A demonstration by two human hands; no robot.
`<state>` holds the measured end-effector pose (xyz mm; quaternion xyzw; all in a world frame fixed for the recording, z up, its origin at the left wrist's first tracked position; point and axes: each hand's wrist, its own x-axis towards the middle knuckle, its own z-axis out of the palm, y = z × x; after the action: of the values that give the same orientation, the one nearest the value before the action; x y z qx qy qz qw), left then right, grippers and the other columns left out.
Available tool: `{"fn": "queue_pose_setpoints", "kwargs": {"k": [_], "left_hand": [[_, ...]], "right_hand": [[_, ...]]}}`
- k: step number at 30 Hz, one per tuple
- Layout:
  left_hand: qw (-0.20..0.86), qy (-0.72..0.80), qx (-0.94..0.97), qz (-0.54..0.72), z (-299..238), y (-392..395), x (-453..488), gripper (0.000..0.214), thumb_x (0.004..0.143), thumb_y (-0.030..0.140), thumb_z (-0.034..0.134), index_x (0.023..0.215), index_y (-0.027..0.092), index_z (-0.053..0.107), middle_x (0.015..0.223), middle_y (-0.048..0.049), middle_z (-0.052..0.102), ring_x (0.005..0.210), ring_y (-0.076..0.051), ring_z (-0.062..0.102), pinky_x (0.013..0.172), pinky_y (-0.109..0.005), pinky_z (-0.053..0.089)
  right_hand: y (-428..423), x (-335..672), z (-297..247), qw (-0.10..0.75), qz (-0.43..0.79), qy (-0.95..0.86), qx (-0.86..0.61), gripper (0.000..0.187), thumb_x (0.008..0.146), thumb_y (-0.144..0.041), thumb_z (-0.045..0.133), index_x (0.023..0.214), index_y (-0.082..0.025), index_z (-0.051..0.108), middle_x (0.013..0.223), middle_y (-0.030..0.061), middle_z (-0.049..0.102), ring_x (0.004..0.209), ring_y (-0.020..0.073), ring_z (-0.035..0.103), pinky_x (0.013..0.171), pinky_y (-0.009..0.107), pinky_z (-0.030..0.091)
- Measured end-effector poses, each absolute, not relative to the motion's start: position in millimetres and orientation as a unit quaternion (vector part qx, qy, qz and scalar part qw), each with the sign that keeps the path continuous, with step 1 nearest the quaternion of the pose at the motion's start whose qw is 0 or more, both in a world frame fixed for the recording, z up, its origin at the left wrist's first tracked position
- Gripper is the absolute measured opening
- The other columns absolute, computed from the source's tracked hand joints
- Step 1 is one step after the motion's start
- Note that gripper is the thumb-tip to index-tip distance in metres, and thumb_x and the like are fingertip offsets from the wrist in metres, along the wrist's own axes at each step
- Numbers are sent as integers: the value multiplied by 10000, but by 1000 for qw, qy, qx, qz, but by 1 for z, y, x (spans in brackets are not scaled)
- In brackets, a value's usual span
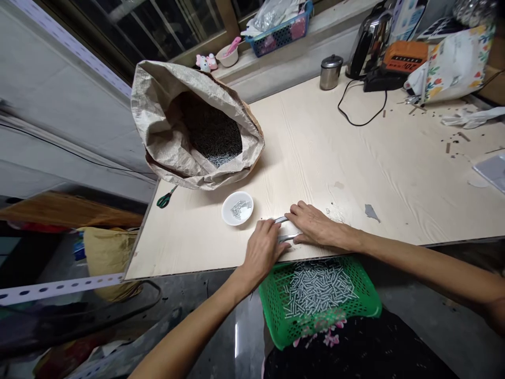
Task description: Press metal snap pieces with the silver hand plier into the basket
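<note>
Both my hands rest on the near edge of a pale wooden table (355,158). My left hand (263,248) lies curled over a small flat metal tool (286,231), and my right hand (315,225) presses fingers together on the same piece from the right. What exactly the metal piece is cannot be made out. Just left of my hands stands a small white bowl (237,208) with a few small metal pins in it. On my lap below the table edge sits a green plastic basket (319,295) filled with several silvery pins.
A large open paper sack (189,126) of dark small parts stands at the table's left rear, green-handled scissors (165,199) beside it. At the back right are a steel canister (330,72), a kettle (371,39), an orange device (404,57), a black cord (361,113) and a floral bag (457,63).
</note>
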<state>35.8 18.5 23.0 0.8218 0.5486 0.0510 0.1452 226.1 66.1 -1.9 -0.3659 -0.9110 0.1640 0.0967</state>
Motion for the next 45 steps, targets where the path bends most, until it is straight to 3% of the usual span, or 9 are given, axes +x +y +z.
{"fn": "queue_pose_setpoints", "kwargs": {"k": [6,13,17,19,23,26,28,39,45], "left_hand": [[175,401,899,5,6,57,46,624,823,407,630,1326,136,378,1198,-139,557,1051,-260,505,907,-429,464],[134,429,893,-31,4,44,53,213,939,256,433,1040,128,569,976,-100,602,951,-236,521,838,-397,475],[122,464,877,-6,-6,39,56,279,965,241,343,913,139,598,893,-95,619,900,-228,541,808,-395,488],[114,476,872,22,-11,33,57,241,957,245,376,960,141,594,972,-110,627,969,-240,550,843,-421,491],[74,488,864,93,-23,6,58,238,928,149,416,1132,148,539,1365,-162,459,1287,-273,412,1000,-467,436],[64,503,854,116,-30,-14,60,267,922,128,414,1162,178,520,1436,-158,380,1343,-284,349,1027,-478,427],[73,509,849,122,-32,-21,63,246,921,137,426,1140,181,528,1387,-152,432,1304,-277,397,1017,-466,443],[9,705,697,132,5,-26,31,185,892,334,527,909,178,625,951,-87,577,951,-228,531,775,-347,498],[225,776,589,-13,18,-6,4,217,811,365,582,727,174,640,873,-61,626,886,-209,574,650,-274,403]], "right_hand": [[58,245,7,105,231,-896,-364,521,700,-267,780,1130,-140,513,1080,106,527,984,236,475,819,361,452],[59,236,-8,77,174,-904,-382,53,862,-187,597,902,-152,593,925,90,590,885,212,505,782,336,432],[62,227,-16,73,157,-906,-386,131,905,-171,519,797,-166,593,843,71,598,826,198,509,731,318,415],[66,230,-15,85,146,-910,-379,48,876,-191,574,869,-156,605,902,80,598,859,206,503,744,320,410],[81,244,-13,64,160,-920,-351,509,719,-417,758,1098,-126,581,1051,133,571,911,251,486,725,339,410],[95,246,-16,64,172,-916,-357,285,848,-363,634,1051,-163,613,981,103,591,857,225,493,694,318,384],[101,241,-19,95,148,-908,-380,135,918,-228,518,953,-171,635,927,79,601,850,206,489,703,308,361],[107,221,-35,144,41,-897,-416,236,945,-121,419,901,-195,639,882,50,607,856,203,434,676,308,275],[103,221,-43,160,23,-895,-416,221,941,-117,423,910,-192,630,891,58,600,868,209,437,683,313,274]]}}
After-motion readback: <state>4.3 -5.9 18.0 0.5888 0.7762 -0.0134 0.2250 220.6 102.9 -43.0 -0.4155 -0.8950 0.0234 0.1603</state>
